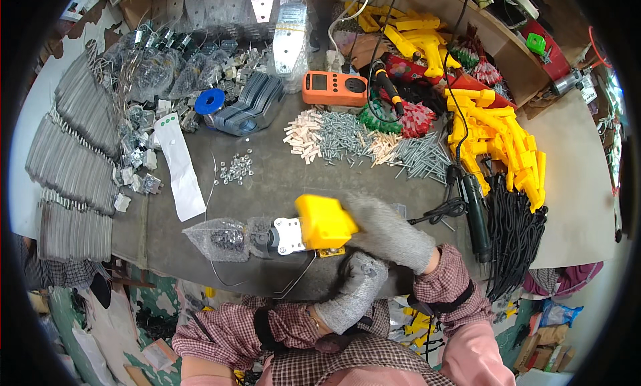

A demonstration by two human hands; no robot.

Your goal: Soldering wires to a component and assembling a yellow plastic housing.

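Both hands wear grey gloves. My right hand (394, 234), partly smeared by motion, grips a yellow plastic housing (325, 222) from its right side; the fingertips are hidden. Directly left of the housing lies a white plate with a dark round part (288, 236), joined to a piece wrapped in clear bubble film (227, 240). A small yellow piece (331, 252) shows beneath the housing. Closer to me, my left hand (357, 286) is closed beside a dark patch; what its fingers hold, if anything, I cannot make out. A bent metal rod (297, 276) runs along the table's near edge.
Screws and plugs (340, 138) lie in heaps mid-table. A corded electric screwdriver (475, 216) rests right, beside black cords (517, 239) and yellow housings (497, 136). An orange meter (334, 88) stands behind. Stacked metal strips (73, 159) line the left; a white paper strip (181, 169) lies nearby.
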